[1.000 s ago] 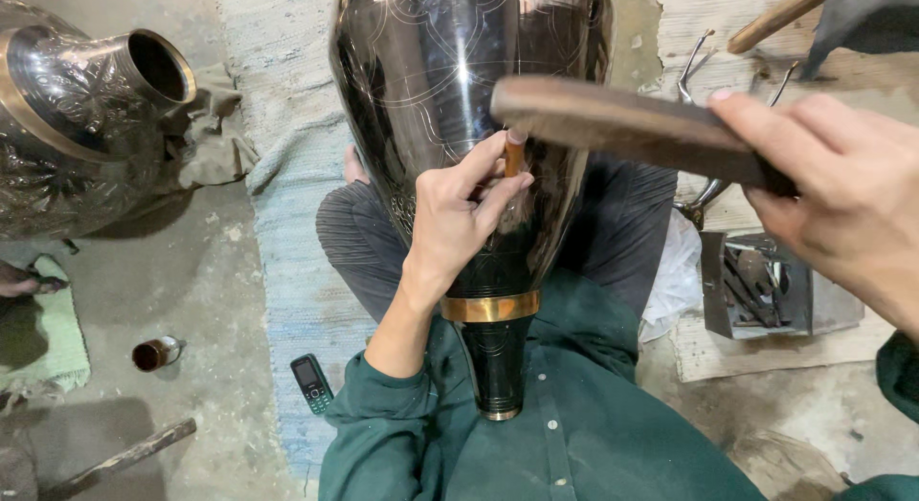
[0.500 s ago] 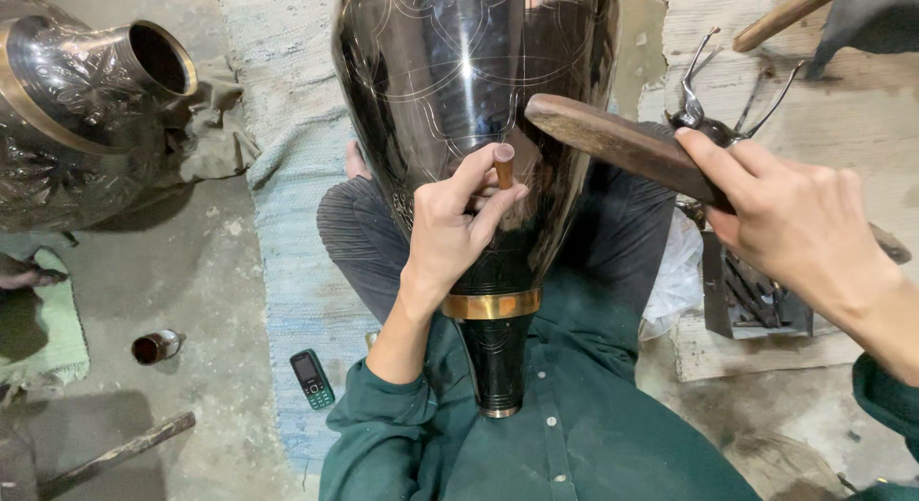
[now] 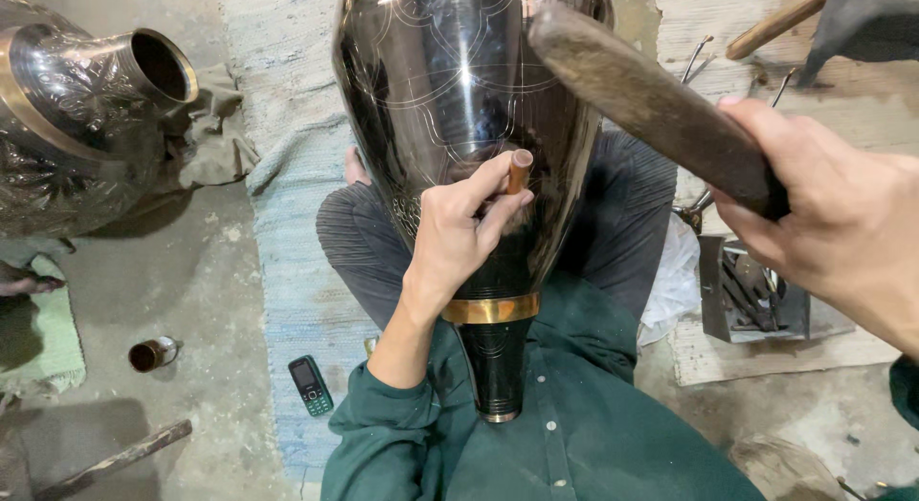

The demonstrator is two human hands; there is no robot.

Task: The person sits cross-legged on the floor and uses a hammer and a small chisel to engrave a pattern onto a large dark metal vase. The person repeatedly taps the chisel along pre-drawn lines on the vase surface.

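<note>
Bare grey concrete floor surrounds you, with a pale blue woven mat under your crossed legs. On it lies a small dark mobile phone; a little round tin sits on the concrete to the left. A second dark engraved vessel lies on its side at upper left, its mouth open and dark inside. Across your lap leans the big black engraved vase, gold band near its narrow foot. Your left hand pinches a small chisel against its belly. Your right hand has its fingers wrapped tight around a wooden mallet, raised above the chisel. A grey metal tray holding tools sits on your right.
</note>
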